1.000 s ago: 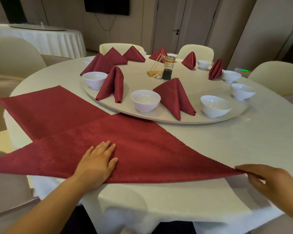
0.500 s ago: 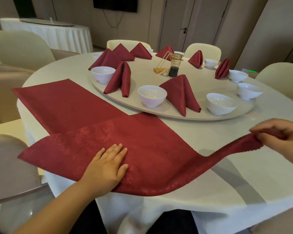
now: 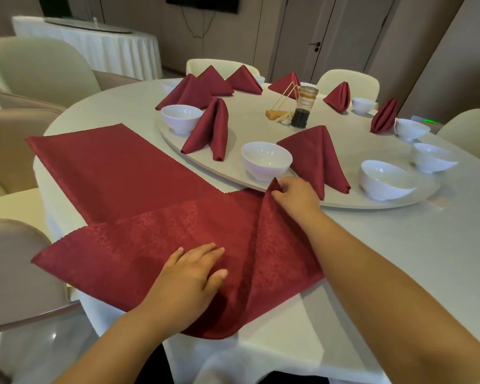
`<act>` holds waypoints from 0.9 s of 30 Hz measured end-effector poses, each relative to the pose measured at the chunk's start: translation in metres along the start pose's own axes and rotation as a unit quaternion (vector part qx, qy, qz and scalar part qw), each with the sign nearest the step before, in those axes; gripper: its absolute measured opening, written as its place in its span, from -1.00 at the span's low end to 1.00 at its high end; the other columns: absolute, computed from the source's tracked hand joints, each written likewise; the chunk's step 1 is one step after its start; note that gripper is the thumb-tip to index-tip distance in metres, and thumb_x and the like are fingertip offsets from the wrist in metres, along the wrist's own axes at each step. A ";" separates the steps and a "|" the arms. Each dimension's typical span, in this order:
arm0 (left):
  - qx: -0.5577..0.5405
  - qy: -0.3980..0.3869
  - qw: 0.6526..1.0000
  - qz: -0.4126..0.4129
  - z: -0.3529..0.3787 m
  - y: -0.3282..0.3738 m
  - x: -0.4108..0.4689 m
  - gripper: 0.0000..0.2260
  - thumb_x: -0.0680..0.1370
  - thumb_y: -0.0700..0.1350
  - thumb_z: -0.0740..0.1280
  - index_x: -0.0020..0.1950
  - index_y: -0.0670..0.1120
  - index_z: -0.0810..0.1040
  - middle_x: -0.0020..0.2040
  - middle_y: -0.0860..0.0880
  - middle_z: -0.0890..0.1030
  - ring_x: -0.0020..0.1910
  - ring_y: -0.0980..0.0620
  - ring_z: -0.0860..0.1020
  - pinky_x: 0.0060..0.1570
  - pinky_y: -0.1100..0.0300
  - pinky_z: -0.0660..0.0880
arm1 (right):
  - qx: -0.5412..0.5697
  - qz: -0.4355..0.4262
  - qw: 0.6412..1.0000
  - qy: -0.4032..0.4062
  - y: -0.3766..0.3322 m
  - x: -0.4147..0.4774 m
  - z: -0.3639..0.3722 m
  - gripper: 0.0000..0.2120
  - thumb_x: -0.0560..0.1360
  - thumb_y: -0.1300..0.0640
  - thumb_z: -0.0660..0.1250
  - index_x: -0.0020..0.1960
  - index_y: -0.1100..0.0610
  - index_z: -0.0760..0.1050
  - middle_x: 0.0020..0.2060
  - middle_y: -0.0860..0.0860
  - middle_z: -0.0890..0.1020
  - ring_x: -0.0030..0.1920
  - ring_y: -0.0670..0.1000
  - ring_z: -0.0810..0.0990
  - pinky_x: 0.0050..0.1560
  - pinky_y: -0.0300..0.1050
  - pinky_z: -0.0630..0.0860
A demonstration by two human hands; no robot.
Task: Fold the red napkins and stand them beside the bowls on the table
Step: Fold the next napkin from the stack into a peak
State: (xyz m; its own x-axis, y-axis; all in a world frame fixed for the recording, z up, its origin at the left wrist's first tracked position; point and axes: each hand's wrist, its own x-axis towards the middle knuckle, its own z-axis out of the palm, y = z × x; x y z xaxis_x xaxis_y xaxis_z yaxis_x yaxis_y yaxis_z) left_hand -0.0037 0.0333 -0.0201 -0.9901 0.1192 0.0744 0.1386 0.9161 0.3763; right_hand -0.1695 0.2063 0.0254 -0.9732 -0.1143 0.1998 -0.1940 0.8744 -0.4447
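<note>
A red napkin (image 3: 155,245), folded into a triangle, lies at the table's near edge. My left hand (image 3: 190,275) presses flat on its middle near the bottom fold. My right hand (image 3: 294,194) pinches the napkin's right corner and holds it folded over at the top point, close to a white bowl (image 3: 266,160). A second flat red napkin (image 3: 108,164) lies spread to the left. Several folded red napkins, such as the nearest folded napkin (image 3: 317,156), stand beside white bowls on the turntable (image 3: 250,126).
More white bowls, including an unpaired bowl (image 3: 385,180), sit at the turntable's right side. A sauce jar (image 3: 302,109) and a toothpick holder (image 3: 275,112) stand at its centre. Cream chairs (image 3: 20,261) ring the round table.
My right hand has carried the napkin's right corner up and leftwards, folding it over to the top point near the bowl. My left hand has stayed pressed on the cloth.
</note>
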 end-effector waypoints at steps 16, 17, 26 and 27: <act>-0.029 0.160 0.980 0.110 0.039 0.016 0.029 -0.62 0.36 0.02 0.12 -0.01 -0.02 0.66 -0.19 0.12 0.58 -0.09 0.16 0.41 0.08 0.13 0.47 | 0.121 0.030 0.989 0.075 0.001 0.007 0.021 -0.72 0.52 0.13 0.25 0.21 0.15 0.46 0.13 0.05 0.57 0.11 0.08 0.53 0.07 -0.10 0.39; -0.017 0.164 0.980 0.111 0.038 0.017 0.028 -0.62 0.37 0.02 0.11 -0.02 -0.02 0.66 -0.18 0.12 0.58 -0.09 0.16 0.46 0.13 0.15 0.39 | 0.146 0.031 0.986 0.080 0.001 0.002 0.017 -0.71 0.52 0.15 0.25 0.23 0.15 0.44 0.15 0.04 0.55 0.08 0.06 0.53 0.06 -0.12 0.38; 0.014 0.209 0.971 0.119 0.044 0.017 0.031 -0.60 0.37 -0.01 0.12 -0.01 -0.12 0.66 -0.16 0.02 0.61 -0.06 0.09 0.38 0.12 0.09 0.25 | 0.025 -0.266 0.963 0.033 0.023 -0.125 0.012 -0.67 0.44 0.05 0.17 0.11 0.11 0.57 0.10 -0.03 0.61 0.13 -0.13 0.48 0.25 -0.31 0.24; 0.014 0.213 0.970 0.118 0.044 0.016 0.031 -0.61 0.37 -0.01 0.12 -0.01 -0.13 0.65 -0.17 0.01 0.61 -0.07 0.09 0.37 0.11 0.09 0.24 | -0.036 -0.287 0.957 0.008 0.027 -0.135 0.017 -0.66 0.48 0.00 0.13 0.15 0.06 0.54 0.14 -0.03 0.59 0.17 -0.12 0.49 0.28 -0.25 0.23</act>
State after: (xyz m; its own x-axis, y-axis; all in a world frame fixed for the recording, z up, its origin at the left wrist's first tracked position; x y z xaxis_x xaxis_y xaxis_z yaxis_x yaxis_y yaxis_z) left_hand -0.0326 0.0688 -0.0522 -0.8307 0.1624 0.5325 0.3532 0.8931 0.2786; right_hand -0.0451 0.2378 -0.0287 -0.7070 -0.5786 0.4067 -0.6863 0.7002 -0.1968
